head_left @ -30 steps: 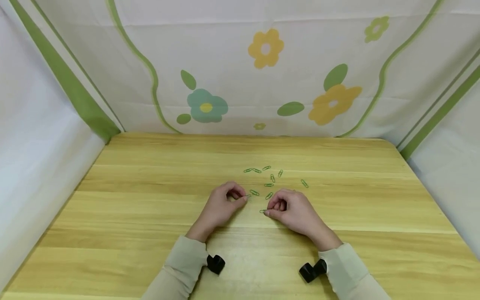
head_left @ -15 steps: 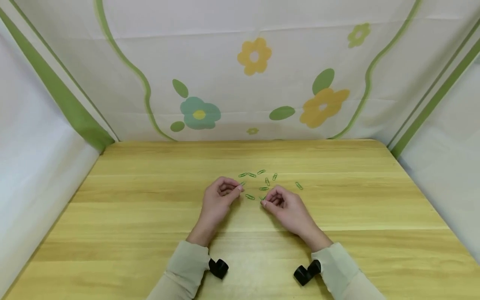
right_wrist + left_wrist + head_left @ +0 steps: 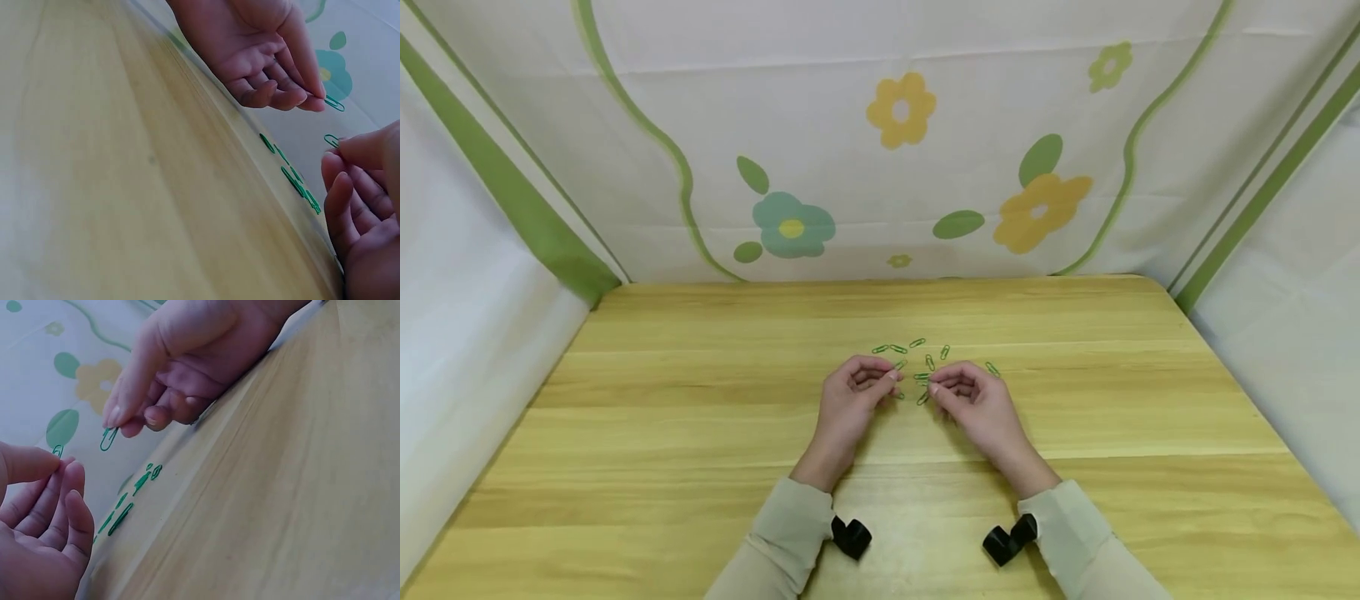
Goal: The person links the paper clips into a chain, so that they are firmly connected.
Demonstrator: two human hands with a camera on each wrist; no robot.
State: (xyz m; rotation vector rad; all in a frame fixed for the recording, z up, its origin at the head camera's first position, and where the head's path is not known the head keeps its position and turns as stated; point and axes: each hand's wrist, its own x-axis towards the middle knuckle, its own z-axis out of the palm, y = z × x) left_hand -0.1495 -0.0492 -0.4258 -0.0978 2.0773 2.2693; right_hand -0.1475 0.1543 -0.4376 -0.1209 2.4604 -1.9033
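Note:
In the head view my left hand point(image 3: 853, 402) pinches a green paperclip point(image 3: 901, 364) between thumb and index finger. My right hand point(image 3: 988, 410), a short way to its right, pinches a second green paperclip point(image 3: 109, 439), best seen in the left wrist view. Both wrist views show the two held clips apart, raised above the table, their looped ends turned toward each other. Several more green paperclips point(image 3: 917, 342) lie loose on the wood beneath and beyond my fingertips. Some of these are partly hidden by my hands.
The wooden table point(image 3: 662, 433) spreads out on all sides of the hands. A white cloth point(image 3: 820, 125) with printed flowers hangs behind its far edge, and white cloth stands at both sides. One loose paperclip point(image 3: 992, 368) lies by the right hand's knuckles.
Both hands have moved up and away from my body with their paperclips, and their fingertips are now a little closer together. The head view has shifted slightly.

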